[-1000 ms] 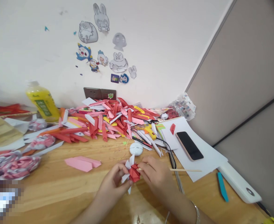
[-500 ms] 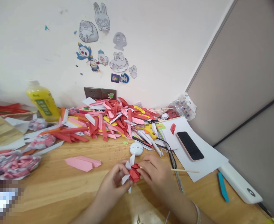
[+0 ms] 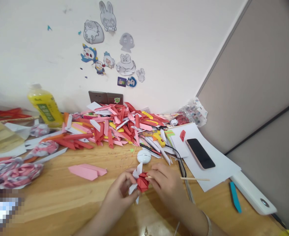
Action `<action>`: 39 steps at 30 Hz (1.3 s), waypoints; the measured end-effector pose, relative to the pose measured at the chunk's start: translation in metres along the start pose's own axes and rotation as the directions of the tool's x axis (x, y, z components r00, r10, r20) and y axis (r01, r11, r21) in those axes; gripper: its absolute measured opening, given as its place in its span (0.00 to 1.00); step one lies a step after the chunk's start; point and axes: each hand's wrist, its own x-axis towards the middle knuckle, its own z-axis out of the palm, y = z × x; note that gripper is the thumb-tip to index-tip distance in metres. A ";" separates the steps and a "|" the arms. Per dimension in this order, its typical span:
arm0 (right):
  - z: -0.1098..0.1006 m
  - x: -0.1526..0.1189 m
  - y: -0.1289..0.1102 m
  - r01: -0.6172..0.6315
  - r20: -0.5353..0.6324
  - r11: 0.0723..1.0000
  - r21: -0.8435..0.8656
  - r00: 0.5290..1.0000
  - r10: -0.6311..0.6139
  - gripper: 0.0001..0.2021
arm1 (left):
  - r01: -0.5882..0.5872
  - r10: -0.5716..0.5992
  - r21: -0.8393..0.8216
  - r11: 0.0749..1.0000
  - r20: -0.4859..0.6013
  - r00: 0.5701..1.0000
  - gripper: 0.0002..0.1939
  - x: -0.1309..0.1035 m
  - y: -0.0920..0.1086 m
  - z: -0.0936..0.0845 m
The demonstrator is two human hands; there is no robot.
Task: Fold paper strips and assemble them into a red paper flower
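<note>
My left hand [image 3: 123, 188] is closed on a small folded-paper piece [image 3: 143, 182], red in the middle with white pointed strips sticking out on its left side. In my right hand [image 3: 165, 186] is a thin wooden stick [image 3: 196, 179], pinched between the fingers. Its near tip meets the red folds, though whether it goes inside I cannot tell. A white rounded case [image 3: 144, 157] stands just beyond my hands. To the left, a pink folded paper piece [image 3: 87, 172] lies on the wooden table [image 3: 68, 206].
A heap of folded paper strips [image 3: 120, 126] runs along the wall, with a yellow glue gun [image 3: 159, 139] at its right. At left are a yellow drink bottle [image 3: 46, 106] and braided pink-white coils [image 3: 14, 173]. A phone [image 3: 200, 153] rests on white sheets [image 3: 223, 172] near a white device [image 3: 252, 193].
</note>
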 end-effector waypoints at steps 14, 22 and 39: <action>-0.004 0.005 0.002 0.090 0.150 0.995 -0.038 0.985 -0.083 0.11 | 0.004 -0.004 -0.005 1.000 0.012 1.000 0.12 -0.001 0.000 0.000; -0.003 0.005 0.003 0.113 0.164 0.993 -0.046 0.981 -0.104 0.11 | 0.024 -0.024 -0.019 1.000 0.013 1.000 0.12 0.000 0.002 0.000; 0.001 0.002 0.010 -0.021 0.115 0.995 -0.098 0.993 0.033 0.09 | 0.014 -0.014 0.002 1.000 0.002 1.000 0.12 0.000 0.007 0.003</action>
